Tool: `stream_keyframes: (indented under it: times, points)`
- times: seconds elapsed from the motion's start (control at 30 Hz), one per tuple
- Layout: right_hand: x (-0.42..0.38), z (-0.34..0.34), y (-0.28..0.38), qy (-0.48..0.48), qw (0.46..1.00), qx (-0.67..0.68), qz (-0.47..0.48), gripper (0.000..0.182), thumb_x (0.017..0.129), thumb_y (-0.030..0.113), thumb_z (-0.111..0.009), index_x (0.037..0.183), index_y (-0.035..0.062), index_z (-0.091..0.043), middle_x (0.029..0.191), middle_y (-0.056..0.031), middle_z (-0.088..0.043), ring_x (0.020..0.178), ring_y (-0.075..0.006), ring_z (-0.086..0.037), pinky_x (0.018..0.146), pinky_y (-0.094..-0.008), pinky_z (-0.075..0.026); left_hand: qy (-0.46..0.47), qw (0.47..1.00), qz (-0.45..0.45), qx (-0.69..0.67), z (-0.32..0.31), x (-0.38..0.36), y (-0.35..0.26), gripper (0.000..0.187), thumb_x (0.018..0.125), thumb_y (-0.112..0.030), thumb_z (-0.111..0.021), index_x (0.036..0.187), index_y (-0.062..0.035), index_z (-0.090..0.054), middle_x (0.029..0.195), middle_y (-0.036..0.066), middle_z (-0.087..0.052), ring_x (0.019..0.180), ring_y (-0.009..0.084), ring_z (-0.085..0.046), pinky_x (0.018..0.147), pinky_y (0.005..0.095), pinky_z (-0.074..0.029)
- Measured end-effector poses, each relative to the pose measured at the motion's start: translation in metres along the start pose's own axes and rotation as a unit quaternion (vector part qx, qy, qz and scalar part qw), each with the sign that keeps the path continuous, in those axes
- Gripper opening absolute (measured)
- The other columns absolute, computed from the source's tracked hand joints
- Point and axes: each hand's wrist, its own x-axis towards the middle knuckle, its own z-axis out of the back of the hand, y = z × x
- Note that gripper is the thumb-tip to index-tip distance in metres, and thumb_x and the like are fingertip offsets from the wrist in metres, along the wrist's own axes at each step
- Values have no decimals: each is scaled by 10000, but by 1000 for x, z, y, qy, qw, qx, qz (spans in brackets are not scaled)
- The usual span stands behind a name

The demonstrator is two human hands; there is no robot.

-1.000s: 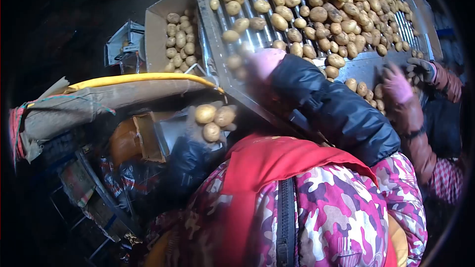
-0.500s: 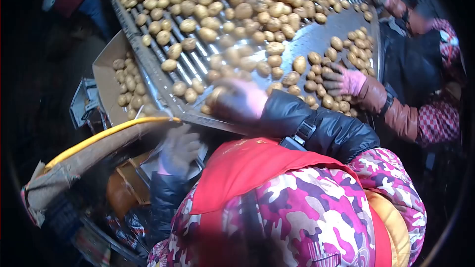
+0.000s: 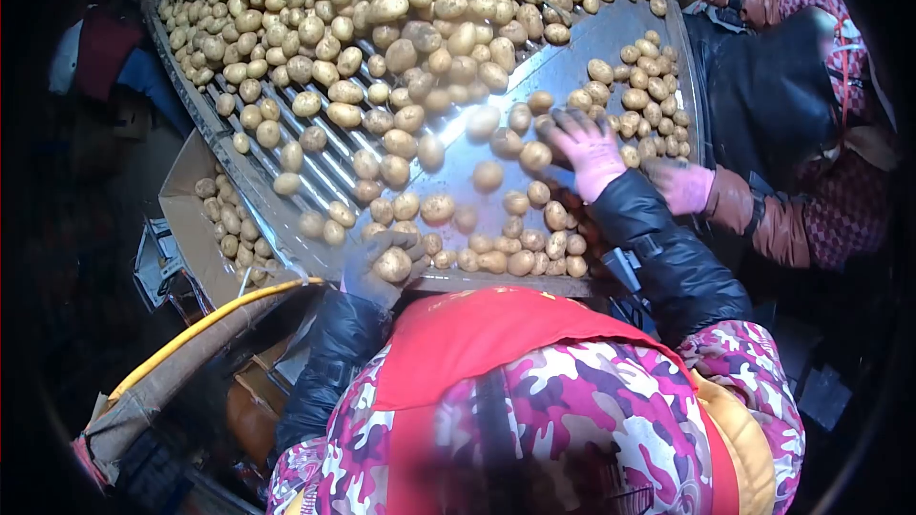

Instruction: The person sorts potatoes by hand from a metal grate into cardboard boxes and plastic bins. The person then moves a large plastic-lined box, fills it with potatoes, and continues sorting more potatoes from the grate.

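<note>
- at left, beside the counter (image 3: pixel 563 67), a box (image 3: pixel 186 193) of potatoes (image 3: pixel 229 224)
- now grasping one potato (image 3: pixel 392 264) in the left hand (image 3: pixel 367 272), just brought to the near edge
- just moved rightward, spreading the empty right hand (image 3: pixel 584 148) over loose potatoes, putting both hands within reach of them

Head view: left hand (image 3: pixel 384 268) at lower centre-left, potato (image 3: pixel 392 265) in it; right hand (image 3: pixel 584 148) over potatoes (image 3: pixel 520 238), right of centre.
</note>
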Motion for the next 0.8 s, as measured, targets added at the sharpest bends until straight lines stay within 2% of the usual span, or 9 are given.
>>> stream_keyframes:
  times: [0.03,0.1,0.23,0.3,0.33,0.4,0.53,0.73,0.8]
  points:
    - [8,3,-9,-40,998,32,-32,633,870,413,-723,1430,178,-546,1489,-174,-498,1397,-386,-445,1156,-605,-317,-22,991,56,-117,5,4,-1,262,995,-180,-606,1108,53,-648,1175,188,-626,1099,357,-678,874,462,-601]
    - [38,5,-23,-176,983,26,-34,568,880,403,-714,1374,149,-593,1405,-150,-587,1255,-389,-549,1111,-532,-382,-15,995,45,-92,6,4,1,243,998,-163,-605,1106,51,-649,1186,183,-616,1102,361,-673,883,460,-597]
    - [160,36,-3,-204,975,80,29,685,885,462,-738,1474,174,-541,1490,-192,-524,1379,-398,-481,1158,-500,-375,2,991,64,-116,15,13,8,240,975,-207,-659,1084,7,-635,1122,158,-630,1030,333,-663,857,467,-590]
    - [215,35,14,-149,982,112,-42,801,845,514,-762,1525,190,-487,1495,-238,-491,1412,-416,-450,1177,-505,-366,-12,987,76,-143,8,14,4,227,959,-222,-692,1053,-28,-621,1070,152,-628,935,290,-658,786,452,-582]
    - [232,34,25,-128,982,111,-85,833,830,525,-775,1534,197,-475,1485,-254,-489,1417,-422,-446,1180,-501,-370,-6,988,67,-138,10,14,5,271,960,-230,-690,1104,-12,-617,1102,161,-620,1013,328,-653,835,470,-582]
    - [230,34,40,-106,976,162,-100,837,828,542,-761,1543,219,-466,1508,-251,-465,1425,-422,-433,1185,-504,-366,9,990,55,-128,16,13,6,369,963,-245,-686,1207,21,-608,1168,178,-605,1168,405,-644,932,507,-582]
    - [215,24,34,-94,972,206,-69,820,825,557,-753,1527,222,-494,1462,-251,-487,1357,-433,-483,1144,-502,-409,-16,989,63,-136,13,15,5,436,929,-267,-717,1230,17,-579,1169,207,-610,1158,447,-642,938,592,-572]
    - [137,9,67,-88,984,143,57,708,836,498,-744,1438,180,-552,1420,-222,-528,1356,-446,-456,1128,-540,-403,7,987,93,-130,11,19,2,467,902,-279,-725,1251,-6,-576,1180,217,-618,1148,432,-641,972,617,-560]
    - [106,14,90,-26,989,29,146,670,832,471,-727,1409,176,-556,1460,-177,-511,1400,-447,-416,1141,-569,-378,15,987,102,-126,13,20,2,479,899,-289,-721,1254,0,-580,1189,218,-618,1152,427,-640,978,614,-558]
